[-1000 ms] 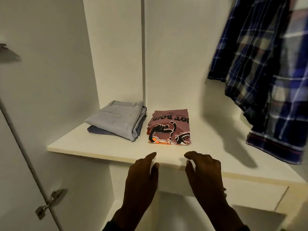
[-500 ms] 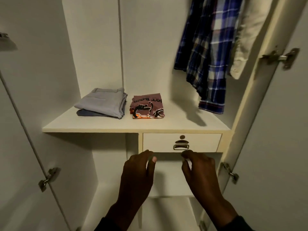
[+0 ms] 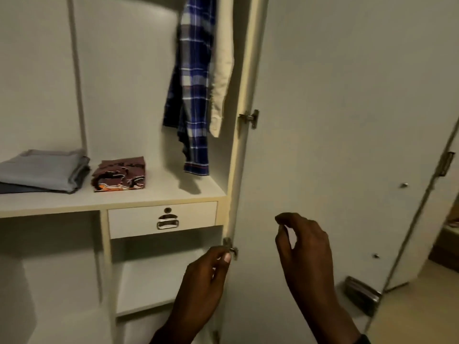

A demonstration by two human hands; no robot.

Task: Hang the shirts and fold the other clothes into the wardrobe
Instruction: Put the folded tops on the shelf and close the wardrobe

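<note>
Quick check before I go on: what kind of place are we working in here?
Most likely a bedroom or dressing area at home, seen from in front of an open wardrobe. A plaid shirt hangs inside, folded trousers and a folded printed T-shirt lie on the shelf, above a small drawer.

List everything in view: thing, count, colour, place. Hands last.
plaid shirt: one, blue and white, hanging at the wardrobe's right.
cream shirt: one, cream, hanging right of the plaid shirt.
grey clothes: one folded stack, grey over darker blue, shelf left.
printed tee: one, folded, maroon with black and orange print, shelf, right of the grey clothes.
shelf: one, cream, above the drawer.
drawer: one, cream, metal handle, closed.
door: one, cream, open at right.
hinges: two on the door, metal.
left hand: one, fingers loosely curled, empty, before the lower hinge.
right hand: one, loosely curled, empty, before the door.
</note>
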